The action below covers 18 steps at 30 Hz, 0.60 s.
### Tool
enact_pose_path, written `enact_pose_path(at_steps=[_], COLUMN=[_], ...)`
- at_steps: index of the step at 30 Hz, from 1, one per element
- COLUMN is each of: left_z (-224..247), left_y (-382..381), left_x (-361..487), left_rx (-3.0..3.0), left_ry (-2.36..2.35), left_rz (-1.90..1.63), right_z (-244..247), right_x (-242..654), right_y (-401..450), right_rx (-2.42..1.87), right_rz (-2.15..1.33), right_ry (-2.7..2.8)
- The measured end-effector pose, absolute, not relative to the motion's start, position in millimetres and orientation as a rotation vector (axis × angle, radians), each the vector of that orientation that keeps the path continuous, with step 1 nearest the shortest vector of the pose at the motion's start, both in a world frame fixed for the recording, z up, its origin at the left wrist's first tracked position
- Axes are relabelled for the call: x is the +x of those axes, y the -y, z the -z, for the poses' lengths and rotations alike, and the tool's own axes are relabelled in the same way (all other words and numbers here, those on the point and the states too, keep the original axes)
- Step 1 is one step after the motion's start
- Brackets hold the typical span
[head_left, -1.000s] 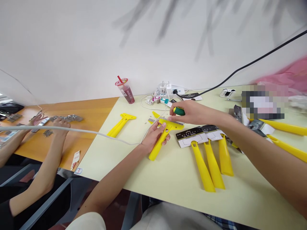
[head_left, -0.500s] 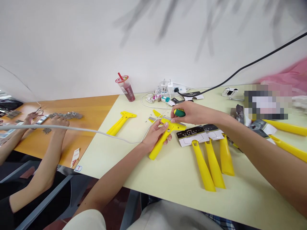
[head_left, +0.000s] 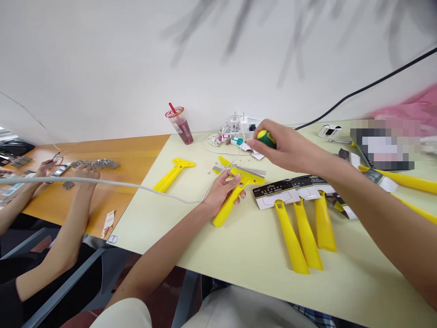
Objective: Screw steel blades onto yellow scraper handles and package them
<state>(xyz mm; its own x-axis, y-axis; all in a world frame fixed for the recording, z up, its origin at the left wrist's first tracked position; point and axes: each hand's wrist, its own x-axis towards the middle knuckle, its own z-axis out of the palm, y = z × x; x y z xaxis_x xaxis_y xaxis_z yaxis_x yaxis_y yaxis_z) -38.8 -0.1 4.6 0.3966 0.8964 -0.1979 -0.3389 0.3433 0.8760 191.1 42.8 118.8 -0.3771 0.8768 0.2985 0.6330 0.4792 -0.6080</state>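
My left hand (head_left: 223, 190) is wrapped round a yellow scraper (head_left: 228, 207), whose wide head with a metal blade (head_left: 254, 171) points away from me. Above and right of that head, my right hand (head_left: 283, 143) grips a green and yellow screwdriver handle (head_left: 266, 139); its shaft is hidden. To the right lie several yellow scrapers (head_left: 290, 237) with black and white cards over their heads. Another yellow scraper (head_left: 174, 174) without a card rests to the left. A small yellow piece (head_left: 223, 161) lies behind the held scraper.
A cup with a red straw (head_left: 182, 130) stands near the wall, left of a power strip (head_left: 243, 124) with plugs. A white cable (head_left: 136, 186) crosses the view. At the left, another person's hands (head_left: 85, 175) are over an orange table (head_left: 136, 152) with metal pieces.
My right hand has lifted up and to the right with the screwdriver, away from the scraper head. My left hand has stayed nearly in place, still holding the scraper.
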Motion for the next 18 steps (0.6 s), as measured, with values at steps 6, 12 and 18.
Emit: enact_pose_path(at_steps=[6,12,18], left_z=[-8,-7,-7], left_y=[1,0,-2], left_x=[-35,-35,-36], left_rx=[0.819,0.763,0.719], left_ry=[-0.803,-0.794,-0.768], left_rz=[-0.895,-0.867,-0.886], right_z=[-135,-130,-114], right_x=[200,178,169], right_y=[-28,-18,-22], right_rx=[-0.752,-0.557,-0.569], right_rz=[-0.763,-0.865,-0.872], right_ry=[1.865,1.747,1.766])
